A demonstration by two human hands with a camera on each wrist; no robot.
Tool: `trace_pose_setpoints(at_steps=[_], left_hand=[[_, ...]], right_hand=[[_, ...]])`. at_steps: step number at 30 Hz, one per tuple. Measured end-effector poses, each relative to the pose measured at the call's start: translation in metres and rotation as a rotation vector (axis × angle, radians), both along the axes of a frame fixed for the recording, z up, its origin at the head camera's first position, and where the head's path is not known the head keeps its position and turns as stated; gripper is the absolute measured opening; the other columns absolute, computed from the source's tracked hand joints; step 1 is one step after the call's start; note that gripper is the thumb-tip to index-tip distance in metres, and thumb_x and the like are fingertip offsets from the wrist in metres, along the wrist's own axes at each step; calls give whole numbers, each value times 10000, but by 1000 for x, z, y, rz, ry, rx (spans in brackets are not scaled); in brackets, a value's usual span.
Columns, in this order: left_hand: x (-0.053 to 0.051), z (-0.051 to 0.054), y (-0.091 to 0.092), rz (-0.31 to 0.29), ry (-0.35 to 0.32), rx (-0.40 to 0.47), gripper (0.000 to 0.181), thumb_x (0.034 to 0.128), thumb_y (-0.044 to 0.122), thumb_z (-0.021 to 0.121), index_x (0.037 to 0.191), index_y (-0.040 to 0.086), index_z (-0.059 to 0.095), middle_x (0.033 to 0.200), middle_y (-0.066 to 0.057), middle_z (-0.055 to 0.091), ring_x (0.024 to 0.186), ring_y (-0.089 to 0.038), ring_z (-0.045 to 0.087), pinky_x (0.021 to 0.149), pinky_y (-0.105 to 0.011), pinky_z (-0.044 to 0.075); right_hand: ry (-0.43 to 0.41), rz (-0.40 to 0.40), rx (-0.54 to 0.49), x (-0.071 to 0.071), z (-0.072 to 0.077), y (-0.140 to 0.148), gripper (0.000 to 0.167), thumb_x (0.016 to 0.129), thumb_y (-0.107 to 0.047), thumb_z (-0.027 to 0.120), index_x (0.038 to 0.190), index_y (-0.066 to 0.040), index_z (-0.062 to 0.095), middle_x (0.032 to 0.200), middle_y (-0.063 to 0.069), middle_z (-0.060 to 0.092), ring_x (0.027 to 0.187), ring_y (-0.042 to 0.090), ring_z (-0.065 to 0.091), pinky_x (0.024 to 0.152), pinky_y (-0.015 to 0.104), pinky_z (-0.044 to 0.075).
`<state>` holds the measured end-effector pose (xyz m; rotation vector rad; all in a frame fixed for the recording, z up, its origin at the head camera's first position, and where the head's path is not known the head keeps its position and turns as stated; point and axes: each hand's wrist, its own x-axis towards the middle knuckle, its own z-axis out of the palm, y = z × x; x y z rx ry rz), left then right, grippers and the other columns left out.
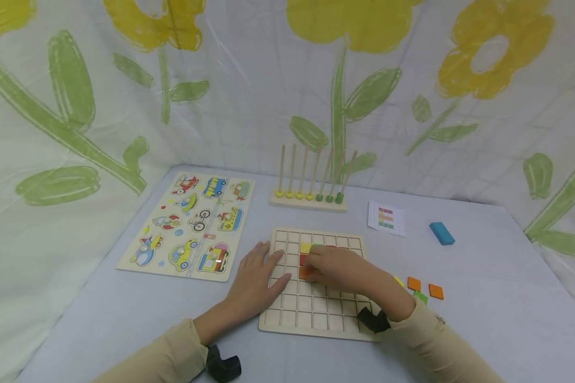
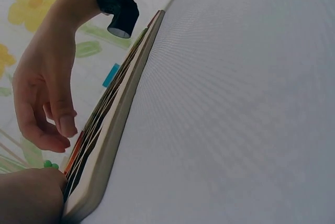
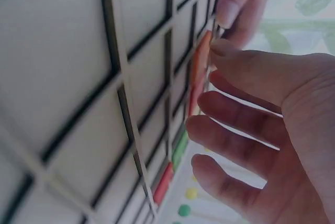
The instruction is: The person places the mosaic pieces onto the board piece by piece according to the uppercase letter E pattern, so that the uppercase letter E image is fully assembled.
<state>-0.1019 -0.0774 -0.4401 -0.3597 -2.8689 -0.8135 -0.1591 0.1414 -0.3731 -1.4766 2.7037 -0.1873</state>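
Observation:
A wooden grid board (image 1: 316,332) lies flat, its left edge under the fingers of my left hand (image 1: 254,279), which rests there spread out. My right hand (image 1: 340,268) is over the upper part of the grid, fingertips at an orange tile (image 1: 304,273) set in a cell. Above that tile are a red tile (image 1: 303,259) and a yellow tile (image 1: 305,248); a green tile (image 1: 318,246) and another red tile (image 1: 331,246) continue along the top row. In the right wrist view the thumb of the right hand (image 3: 251,114) is beside the orange tile (image 3: 200,59), the other fingers loosely bent.
Loose orange tiles (image 1: 436,291), a green one (image 1: 420,297) and a partly hidden yellow one lie right of the board. Behind are a pattern card (image 1: 387,218), a blue block (image 1: 442,233) and a peg stand (image 1: 309,202). A picture puzzle (image 1: 187,229) lies at left.

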Motion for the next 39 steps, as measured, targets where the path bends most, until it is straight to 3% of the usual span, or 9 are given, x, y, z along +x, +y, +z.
trace_pose_setpoints(at_steps=[8,13,23,31,39], left_hand=[[1,1,0,2,-8,-1,581,929,460,553,1408,139,473,1520,-161,322,1443,-316,216,1138,-527,198],[1,0,0,-1,6,-5,582,928,461,550,1403,132,478,1515,-165,329,1439,-321,225,1132,-531,208],[1,1,0,6,10,-24,581,930,467,545,1398,128,485,1511,-168,334,1436,-325,231,1132,-532,210],[1,1,0,6,-11,-26,580,935,471,532,1406,137,478,1516,-155,328,1443,-310,219,1138,-517,205],[1,0,0,9,-11,-28,582,934,477,529,1409,144,473,1523,-150,317,1446,-306,211,1138,-517,202]], right_hand=[[-102,-206,75,-2,16,43,189,905,-283,664,1085,-229,647,1035,-123,613,892,46,569,796,289,510],[-166,-359,101,2,23,88,210,897,-279,675,1098,-228,641,985,-151,598,876,32,557,750,276,505],[-267,-525,98,14,21,159,213,872,-251,698,1063,-174,647,873,-104,590,786,71,526,650,228,489],[-266,-535,125,20,15,193,183,844,-175,715,1013,-152,648,855,-91,576,783,96,519,662,226,502],[-255,-545,137,22,12,211,254,789,-134,762,1012,-133,640,941,-46,578,849,152,571,722,319,550]])
